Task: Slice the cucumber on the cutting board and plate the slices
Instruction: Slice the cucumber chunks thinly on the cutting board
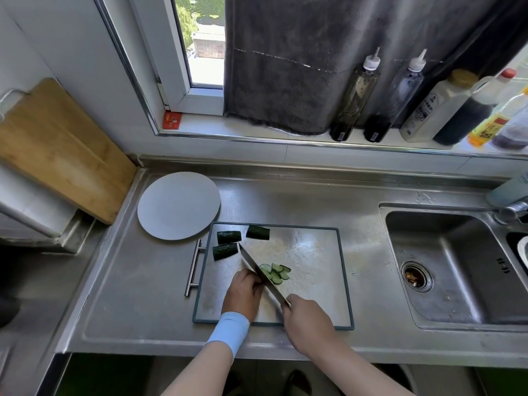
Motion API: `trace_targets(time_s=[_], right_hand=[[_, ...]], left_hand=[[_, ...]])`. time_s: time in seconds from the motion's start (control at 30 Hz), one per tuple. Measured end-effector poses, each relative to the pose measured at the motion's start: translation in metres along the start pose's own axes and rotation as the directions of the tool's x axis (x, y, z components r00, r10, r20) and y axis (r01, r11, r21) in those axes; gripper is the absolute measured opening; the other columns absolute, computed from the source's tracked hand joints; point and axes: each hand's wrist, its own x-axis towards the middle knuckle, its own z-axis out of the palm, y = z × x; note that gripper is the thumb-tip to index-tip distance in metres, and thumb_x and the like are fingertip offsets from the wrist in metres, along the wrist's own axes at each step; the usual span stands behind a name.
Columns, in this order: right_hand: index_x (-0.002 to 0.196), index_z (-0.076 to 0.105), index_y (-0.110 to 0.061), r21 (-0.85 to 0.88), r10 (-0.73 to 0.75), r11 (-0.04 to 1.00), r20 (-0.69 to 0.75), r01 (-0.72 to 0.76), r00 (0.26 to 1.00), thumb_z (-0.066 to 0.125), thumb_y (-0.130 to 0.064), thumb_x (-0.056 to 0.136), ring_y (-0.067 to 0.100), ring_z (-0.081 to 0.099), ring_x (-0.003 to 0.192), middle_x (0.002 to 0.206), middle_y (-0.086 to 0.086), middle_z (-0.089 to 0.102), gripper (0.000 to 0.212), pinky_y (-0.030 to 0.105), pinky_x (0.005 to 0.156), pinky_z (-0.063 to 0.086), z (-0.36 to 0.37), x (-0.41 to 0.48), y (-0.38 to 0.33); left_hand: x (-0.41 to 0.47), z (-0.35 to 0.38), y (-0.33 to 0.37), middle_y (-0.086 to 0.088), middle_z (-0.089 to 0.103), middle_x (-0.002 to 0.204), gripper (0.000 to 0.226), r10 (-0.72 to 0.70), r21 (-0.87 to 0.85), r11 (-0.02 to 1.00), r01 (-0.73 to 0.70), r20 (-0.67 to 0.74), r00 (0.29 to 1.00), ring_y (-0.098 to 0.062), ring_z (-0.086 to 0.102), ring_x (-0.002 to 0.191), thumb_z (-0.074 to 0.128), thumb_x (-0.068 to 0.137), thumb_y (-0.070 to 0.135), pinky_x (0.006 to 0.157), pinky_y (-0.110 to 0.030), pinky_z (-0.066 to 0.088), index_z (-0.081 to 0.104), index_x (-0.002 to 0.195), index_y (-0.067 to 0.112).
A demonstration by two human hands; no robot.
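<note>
Head camera: my right hand (308, 318) grips the knife (261, 271), left hand (243, 292) curls over a hidden piece; few slices (276, 275) cut, three chunks (228, 237) uncut, plate (178, 205) bare.

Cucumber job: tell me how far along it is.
Done: a few slices lie on the cutting board. In hand: right hand grips the knife, left hand curled beside the blade. Left: three chunks uncut; the plate holds nothing yet.
</note>
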Motion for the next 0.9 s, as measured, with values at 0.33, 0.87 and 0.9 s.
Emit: trace_targets(time_s=[0.33,0.87,0.9], right_hand=[[0.088,0.057,-0.023,0.046,-0.005,0.999,-0.040,0.007,0.999,0.037,-0.037,0.101,0.019,0.058,0.067,0.077,-0.003,0.064,0.028,0.032,0.057,0.041,-0.010,0.003,-0.001],[0.087,0.056,-0.026,0.054,-0.001,0.999,-0.050,0.003,0.999,0.038,-0.038,0.102,0.016,0.053,0.065,0.075,-0.006,0.060,0.027,0.030,0.054,0.036,-0.018,0.011,0.002],[0.088,0.058,-0.025,0.056,-0.003,0.998,-0.040,0.005,0.999,0.038,-0.038,0.102,0.016,0.054,0.065,0.076,-0.005,0.061,0.028,0.030,0.053,0.036,-0.016,0.011,0.001]], left_hand=[[0.001,-0.005,0.003,0.004,0.053,0.091,0.014,-0.032,-0.017,0.999,0.032,0.026,0.999,-0.016,0.049,0.089,0.066,0.077,0.007,0.077,-0.025,0.044,0.060,0.087,0.015],[0.015,-0.011,-0.008,0.000,0.059,0.098,0.014,0.179,0.205,0.952,-0.227,0.225,0.958,-0.022,0.051,0.093,0.060,0.087,0.029,0.063,-0.034,0.048,0.068,0.092,0.019],[0.015,-0.012,-0.010,0.000,0.057,0.101,0.015,0.168,0.189,0.959,-0.213,0.230,0.959,-0.021,0.051,0.095,0.059,0.088,0.029,0.067,-0.035,0.049,0.068,0.094,0.019]])
